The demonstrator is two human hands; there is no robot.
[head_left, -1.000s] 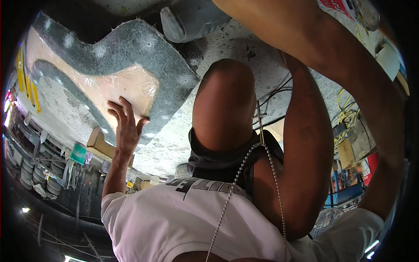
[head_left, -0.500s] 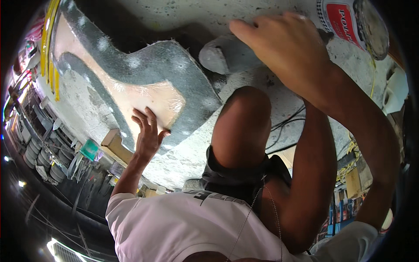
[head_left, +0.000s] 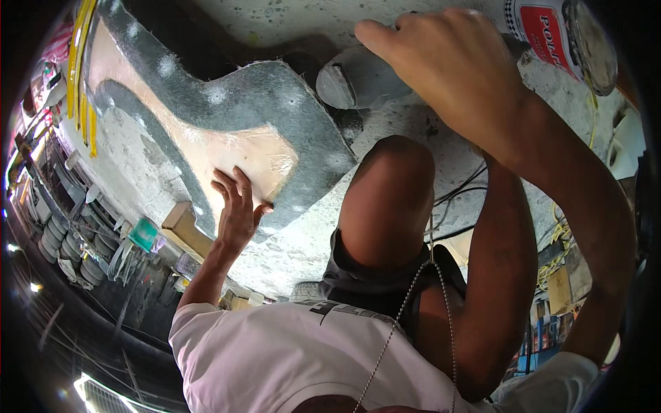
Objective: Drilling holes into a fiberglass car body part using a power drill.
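Observation:
My left hand (head_left: pixel 243 206) lies with fingers spread on the pale inner section (head_left: pixel 165 134) of a cut-out panel with a grey, fuzzy border (head_left: pixel 313 162). At the top right my right hand (head_left: pixel 458 79) arches over a grey, rounded object (head_left: pixel 348 86), its thumb outstretched and its other fingers bent down; what their tips hold is hidden. A tin (head_left: pixel 554 41) with a red-and-white label sits just right of that hand. My bent knee (head_left: pixel 385 186) is between my hands, beside the panel.
Yellow strips (head_left: pixel 82 69) hang at the upper left. A cardboard box (head_left: pixel 182 230) and a green item (head_left: pixel 143 234) lie beyond the panel. Black cables (head_left: pixel 454 196) cross the concrete floor (head_left: pixel 268 265) by my leg. Stacked round items (head_left: pixel 58 241) and clutter fill the left rim.
The view has shifted, so panel, knee and left hand appear farther right and lower. My right hand has come into view over the grey object, and more of the tin shows.

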